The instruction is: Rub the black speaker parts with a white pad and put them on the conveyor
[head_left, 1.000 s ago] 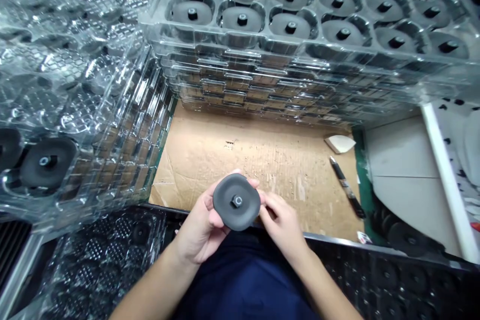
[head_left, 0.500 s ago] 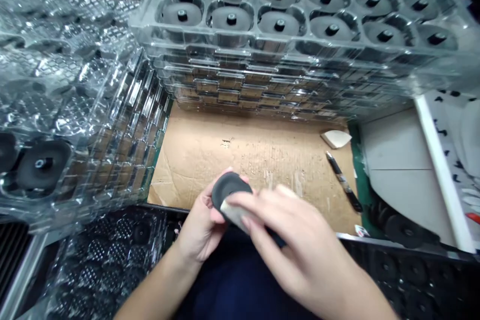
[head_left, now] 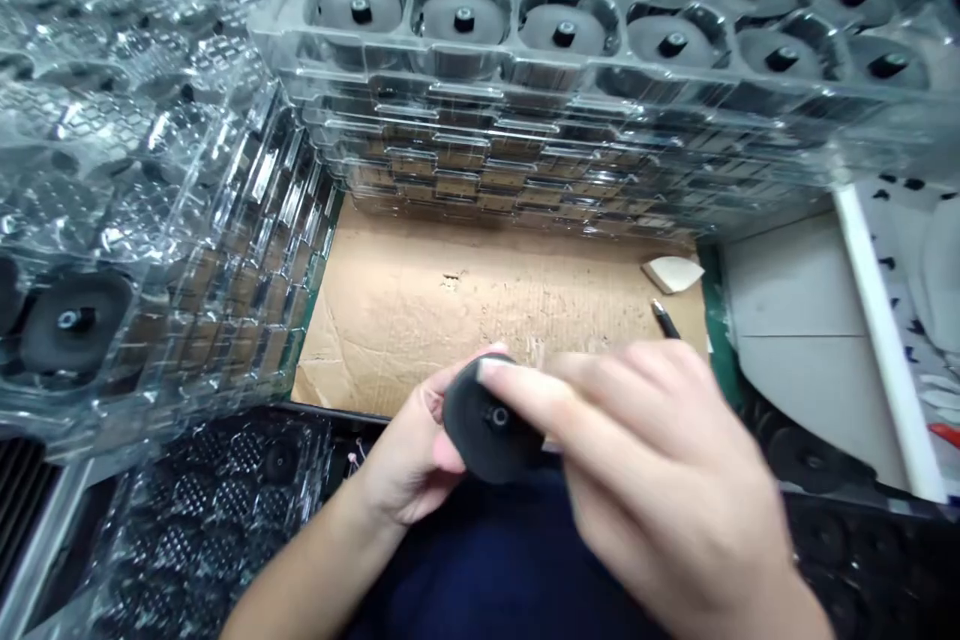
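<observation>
Risen, right hand [head_left: 675,480] fingers touch black disc [head_left: 491,425] clasped in left hand [head_left: 409,460] grip.

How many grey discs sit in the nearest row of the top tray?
6, side by side along the tray's front edge, left to right: first disc, second, third, fourth, fifth, sixth. Rows behind hold more, partly cut off.

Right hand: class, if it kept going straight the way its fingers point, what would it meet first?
The right hand points left, its fingertips already at the black disc held by the left hand. So the disc comes first, though blur leaves depth uncertain.
</observation>
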The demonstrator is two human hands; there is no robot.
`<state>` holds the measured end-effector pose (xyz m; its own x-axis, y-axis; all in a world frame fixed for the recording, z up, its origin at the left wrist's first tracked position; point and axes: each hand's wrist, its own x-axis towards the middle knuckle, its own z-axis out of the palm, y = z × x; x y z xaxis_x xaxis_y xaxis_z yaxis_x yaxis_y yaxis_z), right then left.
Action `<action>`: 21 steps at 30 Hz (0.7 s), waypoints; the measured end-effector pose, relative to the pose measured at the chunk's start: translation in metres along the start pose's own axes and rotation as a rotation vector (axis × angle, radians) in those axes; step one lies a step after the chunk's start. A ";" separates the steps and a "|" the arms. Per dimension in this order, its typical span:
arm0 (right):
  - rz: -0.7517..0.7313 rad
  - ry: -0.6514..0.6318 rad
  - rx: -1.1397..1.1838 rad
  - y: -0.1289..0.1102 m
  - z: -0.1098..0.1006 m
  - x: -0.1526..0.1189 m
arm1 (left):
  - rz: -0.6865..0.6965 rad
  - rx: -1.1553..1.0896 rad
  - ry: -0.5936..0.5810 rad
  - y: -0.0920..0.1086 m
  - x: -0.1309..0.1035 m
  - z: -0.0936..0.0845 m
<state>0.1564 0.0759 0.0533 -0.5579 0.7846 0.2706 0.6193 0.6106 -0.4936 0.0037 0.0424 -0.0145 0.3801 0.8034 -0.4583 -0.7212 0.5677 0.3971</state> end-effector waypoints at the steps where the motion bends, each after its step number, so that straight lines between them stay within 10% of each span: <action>1: -0.081 -0.013 0.051 0.002 0.001 0.006 | -0.015 0.008 -0.027 0.001 -0.001 0.000; 4: -0.108 -0.066 0.146 0.016 0.005 0.013 | -0.032 0.035 -0.064 0.004 -0.004 -0.002; 7: 0.178 0.052 0.110 0.034 0.016 -0.002 | -0.046 -0.071 -0.114 0.005 -0.006 -0.007; 14: 0.366 -0.061 0.358 0.055 0.085 -0.057 | -0.064 -0.161 -0.142 0.003 -0.003 -0.012; 19: 0.468 0.171 0.296 0.040 0.048 -0.037 | -0.079 -0.122 -0.157 0.002 -0.005 -0.006; 21: 0.300 0.235 0.259 0.024 0.024 -0.022 | -0.087 -0.084 -0.133 0.002 -0.006 -0.003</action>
<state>0.1703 0.0706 0.0156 -0.2157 0.9441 0.2495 0.5590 0.3289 -0.7612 -0.0013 0.0377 -0.0129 0.5126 0.7717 -0.3765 -0.7258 0.6237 0.2903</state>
